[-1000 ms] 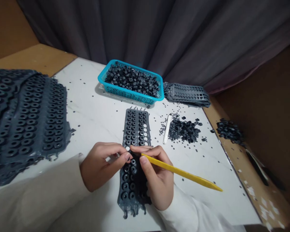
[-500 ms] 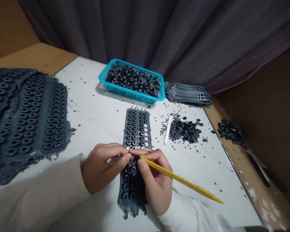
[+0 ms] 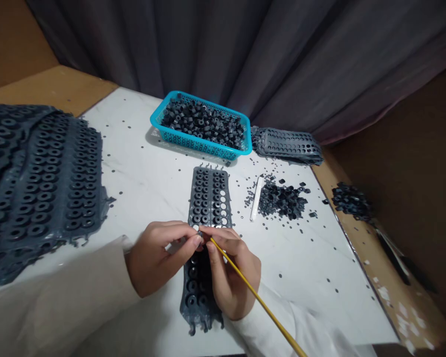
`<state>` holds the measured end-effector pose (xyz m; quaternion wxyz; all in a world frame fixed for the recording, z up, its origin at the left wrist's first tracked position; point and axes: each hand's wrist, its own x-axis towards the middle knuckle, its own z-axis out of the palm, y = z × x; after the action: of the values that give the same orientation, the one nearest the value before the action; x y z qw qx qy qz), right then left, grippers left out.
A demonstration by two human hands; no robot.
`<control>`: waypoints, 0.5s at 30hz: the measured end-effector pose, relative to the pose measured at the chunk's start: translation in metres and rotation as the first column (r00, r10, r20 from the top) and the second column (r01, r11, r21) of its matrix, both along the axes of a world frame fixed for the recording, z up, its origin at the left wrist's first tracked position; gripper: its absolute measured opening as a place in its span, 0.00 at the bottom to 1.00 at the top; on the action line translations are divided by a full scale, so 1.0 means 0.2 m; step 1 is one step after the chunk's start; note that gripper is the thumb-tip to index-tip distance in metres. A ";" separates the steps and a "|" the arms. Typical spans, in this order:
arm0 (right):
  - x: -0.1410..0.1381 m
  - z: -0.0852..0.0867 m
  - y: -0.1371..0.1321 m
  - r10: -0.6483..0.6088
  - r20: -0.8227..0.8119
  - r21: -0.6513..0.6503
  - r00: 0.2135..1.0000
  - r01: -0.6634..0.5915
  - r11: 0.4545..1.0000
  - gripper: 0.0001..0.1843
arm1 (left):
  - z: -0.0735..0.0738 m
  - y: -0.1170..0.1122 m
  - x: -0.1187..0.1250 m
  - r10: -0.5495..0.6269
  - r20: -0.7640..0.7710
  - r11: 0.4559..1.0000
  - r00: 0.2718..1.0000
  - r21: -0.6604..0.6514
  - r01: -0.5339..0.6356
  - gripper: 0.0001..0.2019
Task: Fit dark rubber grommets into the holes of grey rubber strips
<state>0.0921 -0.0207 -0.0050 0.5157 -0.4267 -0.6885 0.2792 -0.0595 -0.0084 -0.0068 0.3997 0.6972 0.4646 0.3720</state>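
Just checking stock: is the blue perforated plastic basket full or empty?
The blue basket looks nearly full: small dark chunky pieces heap up near its rim.

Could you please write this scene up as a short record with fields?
Left hand: fingertips close together above the dark strip; any small piece held is unclear
Right hand: holding a yellow stick
Strip: under both hands, studded with rings; some holes show white
Blue basket: beyond the strip, full of dark pieces
Right of strip: white stick beside a dark heap
Far left: studded sheets
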 end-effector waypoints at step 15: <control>0.02 -0.04 0.04 -0.080 -0.248 -0.254 0.966 0.015 0.967 0.02 | 0.02 -0.02 0.01 0.066 0.014 0.997 0.998 0.035 -0.066 0.10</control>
<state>0.0964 -0.0130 -0.0124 0.5489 -0.4652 -0.5649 0.4039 -0.0572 -0.0121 -0.0038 0.3777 0.6860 0.4782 0.3975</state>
